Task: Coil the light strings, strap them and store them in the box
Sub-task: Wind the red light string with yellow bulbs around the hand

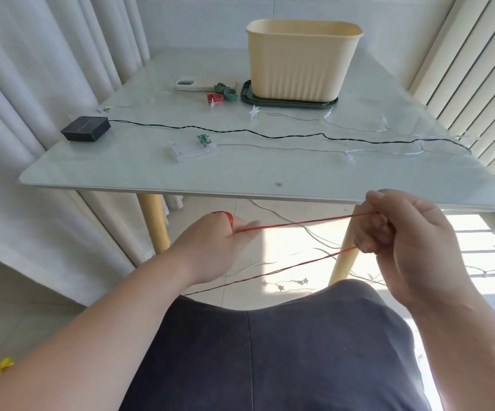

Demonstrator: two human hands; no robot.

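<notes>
While the red light string [305, 222] is stretched taut between them below the table edge, the left hand [219, 235] is closed on one end of that span, with a few red turns seen over its knuckles. The right hand [403, 232] is curled round the same wire, from which a second strand is led down toward the lap. Coiling of this string is judged barely begun. On the table [151, 170], the black string [270, 134] with its solar panel [86, 129] and the clear star string [284, 148] with its battery case [190, 149] are laid out uncoiled. The red and green straps [224, 94] lie unused beside the cream box [302, 60], whose inside is hidden, so strapping and storing are taken as left to do.
</notes>
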